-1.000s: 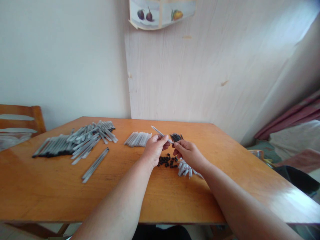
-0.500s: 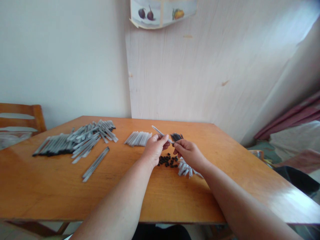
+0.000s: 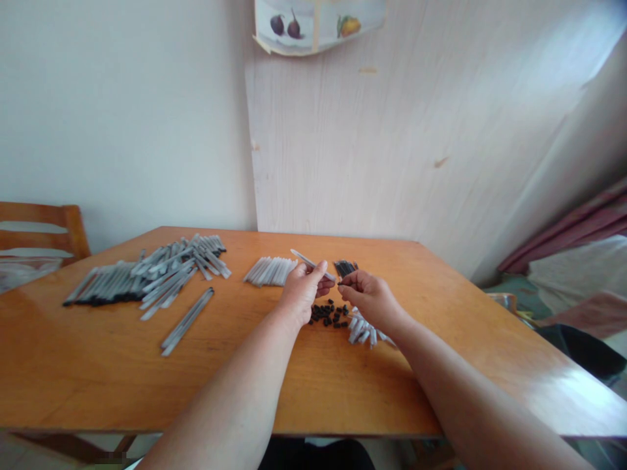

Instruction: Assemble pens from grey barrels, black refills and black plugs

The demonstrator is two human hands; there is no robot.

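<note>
My left hand (image 3: 302, 292) is closed around a whitish translucent pen barrel (image 3: 301, 255), whose far end points up and to the left. Close to the barrel's near end, my right hand (image 3: 371, 297) pinches a tiny black piece (image 3: 339, 284), apparently a pen plug. A small gap separates that piece from the barrel. Below the hands lies a scatter of black plugs (image 3: 329, 314). Whitish short pieces (image 3: 361, 328), perhaps pen caps, are heaped under my right wrist, which partly covers them. Thin dark sticks (image 3: 345, 267), like refills, lie behind my right hand.
A row of pale barrels (image 3: 268, 271) lies left of my hands. Farther left is a large pile of black-ended pens (image 3: 166, 264), with a few more pens (image 3: 189, 321) nearer me. The wooden table (image 3: 235, 391) meets the wall; a chair (image 3: 76, 232) stands at left.
My right fingers have come away from the barrel's near end, and a small black piece now shows between them. The barrel in my left hand has shifted slightly left and down.
</note>
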